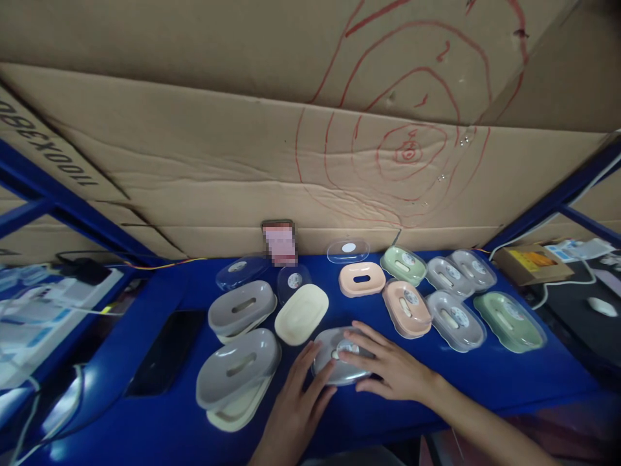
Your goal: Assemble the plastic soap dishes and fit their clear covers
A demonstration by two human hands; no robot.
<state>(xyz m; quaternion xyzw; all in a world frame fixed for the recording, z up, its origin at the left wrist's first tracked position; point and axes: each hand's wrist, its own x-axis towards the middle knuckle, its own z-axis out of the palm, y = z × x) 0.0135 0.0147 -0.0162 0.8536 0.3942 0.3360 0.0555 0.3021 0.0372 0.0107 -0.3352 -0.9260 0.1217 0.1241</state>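
Note:
A grey oval dish with a clear lid and a round label (343,371) lies on the blue table near its front edge. My left hand (301,404) touches its left side with fingers spread. From the right, my right hand (388,362) rests on the lid, fingers apart. Left of my hands are two grey trays (239,370) lying partly over cream trays (235,414). A cream oval tray (301,314) lies just behind the dish, and a pink tray with a dark slot (361,279) sits farther back.
Several lidded dishes in pink, green (509,321) and grey stand at the right. Clear lids (348,251) lie at the back, by a propped-up phone (280,243). A dark flat device (165,353) is at left. Cardboard (204,155) walls the back.

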